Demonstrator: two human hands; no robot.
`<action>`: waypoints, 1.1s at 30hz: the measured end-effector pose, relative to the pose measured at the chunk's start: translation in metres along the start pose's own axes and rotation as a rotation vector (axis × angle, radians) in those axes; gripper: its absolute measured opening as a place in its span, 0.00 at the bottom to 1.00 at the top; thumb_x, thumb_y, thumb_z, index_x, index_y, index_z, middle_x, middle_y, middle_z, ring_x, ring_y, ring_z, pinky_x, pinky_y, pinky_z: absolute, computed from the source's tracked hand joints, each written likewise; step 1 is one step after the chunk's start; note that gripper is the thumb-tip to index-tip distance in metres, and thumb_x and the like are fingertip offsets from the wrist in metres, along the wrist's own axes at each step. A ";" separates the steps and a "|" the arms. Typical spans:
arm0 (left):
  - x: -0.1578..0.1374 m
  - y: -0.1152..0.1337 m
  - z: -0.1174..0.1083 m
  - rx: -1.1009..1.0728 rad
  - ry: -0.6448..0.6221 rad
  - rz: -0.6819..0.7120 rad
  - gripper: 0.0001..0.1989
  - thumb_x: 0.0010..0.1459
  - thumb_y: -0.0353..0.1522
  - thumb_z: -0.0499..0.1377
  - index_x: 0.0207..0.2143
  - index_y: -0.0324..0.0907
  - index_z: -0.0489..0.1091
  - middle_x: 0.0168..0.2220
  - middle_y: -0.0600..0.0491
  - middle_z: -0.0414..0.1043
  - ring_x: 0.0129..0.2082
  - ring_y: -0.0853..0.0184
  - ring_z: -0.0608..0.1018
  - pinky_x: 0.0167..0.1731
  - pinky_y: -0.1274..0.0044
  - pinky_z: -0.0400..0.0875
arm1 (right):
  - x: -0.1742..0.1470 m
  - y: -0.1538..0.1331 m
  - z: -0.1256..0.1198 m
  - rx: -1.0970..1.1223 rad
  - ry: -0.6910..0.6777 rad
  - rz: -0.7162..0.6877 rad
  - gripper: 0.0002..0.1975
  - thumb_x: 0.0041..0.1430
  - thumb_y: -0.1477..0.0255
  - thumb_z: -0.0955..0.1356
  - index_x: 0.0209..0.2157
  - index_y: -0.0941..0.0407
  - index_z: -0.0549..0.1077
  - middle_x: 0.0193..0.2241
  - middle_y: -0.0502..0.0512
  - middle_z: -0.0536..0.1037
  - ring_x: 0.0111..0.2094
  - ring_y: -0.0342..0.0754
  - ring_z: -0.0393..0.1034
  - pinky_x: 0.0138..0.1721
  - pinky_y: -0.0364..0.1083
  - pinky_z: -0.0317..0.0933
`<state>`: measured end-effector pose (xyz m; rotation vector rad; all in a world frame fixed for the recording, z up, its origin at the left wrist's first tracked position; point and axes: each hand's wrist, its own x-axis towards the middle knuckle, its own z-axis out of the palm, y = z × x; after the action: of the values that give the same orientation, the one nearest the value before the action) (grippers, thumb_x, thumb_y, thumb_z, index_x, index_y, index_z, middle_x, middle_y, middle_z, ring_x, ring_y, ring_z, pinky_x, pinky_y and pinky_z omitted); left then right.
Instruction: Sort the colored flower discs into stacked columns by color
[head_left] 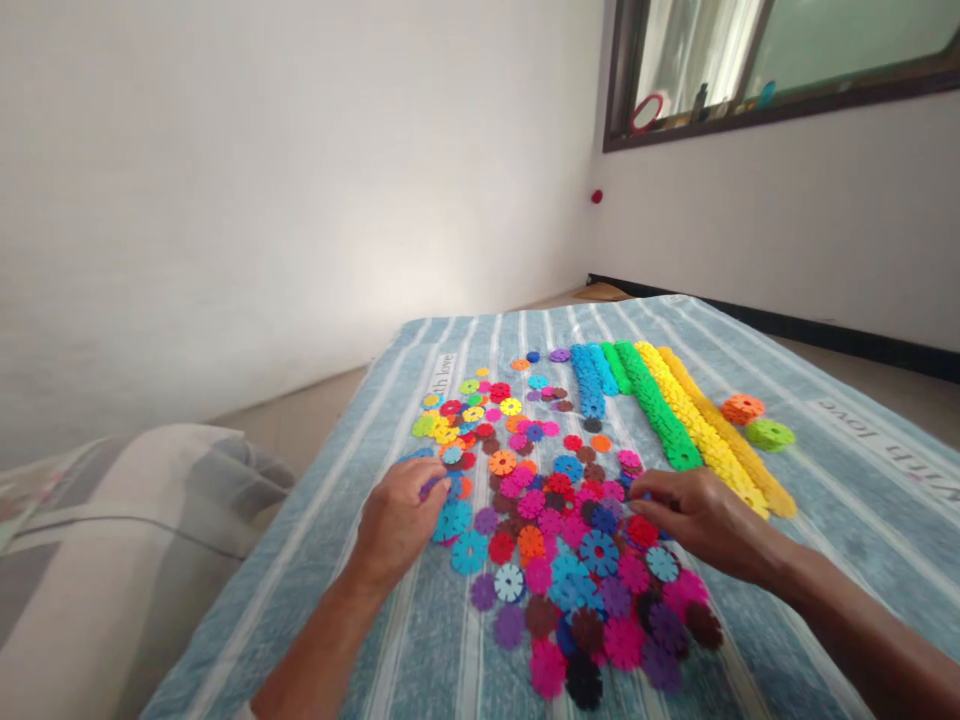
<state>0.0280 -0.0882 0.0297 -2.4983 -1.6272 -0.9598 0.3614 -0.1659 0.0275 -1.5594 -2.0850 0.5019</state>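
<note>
My left hand (397,510) is closed at the left edge of a loose spread of notched plastic snowflake discs (551,522). A purple snowflake disc (430,488) shows between its thumb and fingers. Over the right side of the spread, my right hand (690,508) is closed in a pinch, with a small bit of dark blue or purple at the fingertips. Its fingers hide most of that piece. The discs around both hands are pink, brown, red, light blue, purple and other colours, many overlapping.
Overlapping discs form long rows by colour: blue (588,382), green (656,410), yellow (701,430) and darker yellow (731,435). Right of them lie small orange (742,408) and lime (770,434) stacks. A striped cloth (352,570) covers the table. Grey-and-white fabric (142,530) is at left.
</note>
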 end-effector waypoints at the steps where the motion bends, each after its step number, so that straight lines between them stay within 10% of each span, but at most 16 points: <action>1: 0.000 -0.005 -0.002 0.020 -0.020 -0.022 0.09 0.53 0.33 0.55 0.31 0.41 0.74 0.36 0.48 0.78 0.40 0.61 0.78 0.44 0.69 0.72 | 0.007 -0.006 0.006 0.002 -0.034 -0.048 0.13 0.61 0.67 0.61 0.27 0.54 0.73 0.20 0.47 0.73 0.22 0.42 0.66 0.24 0.40 0.54; 13: -0.010 -0.019 -0.006 0.049 -0.274 -0.104 0.13 0.49 0.34 0.60 0.39 0.42 0.74 0.45 0.47 0.75 0.48 0.59 0.74 0.49 0.66 0.68 | 0.023 0.009 0.061 0.102 0.127 -0.146 0.14 0.64 0.65 0.59 0.38 0.53 0.75 0.34 0.54 0.80 0.33 0.47 0.75 0.35 0.44 0.66; 33: -0.012 -0.014 -0.012 0.146 -0.215 -0.131 0.10 0.53 0.29 0.56 0.38 0.43 0.74 0.38 0.50 0.77 0.40 0.62 0.76 0.42 0.71 0.70 | 0.021 0.019 0.067 0.161 0.161 -0.091 0.14 0.62 0.63 0.61 0.37 0.51 0.77 0.35 0.53 0.81 0.34 0.50 0.76 0.35 0.46 0.69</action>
<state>0.0071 -0.0959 0.0291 -2.4948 -1.8659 -0.5711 0.3323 -0.1402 -0.0347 -1.3609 -1.9334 0.4824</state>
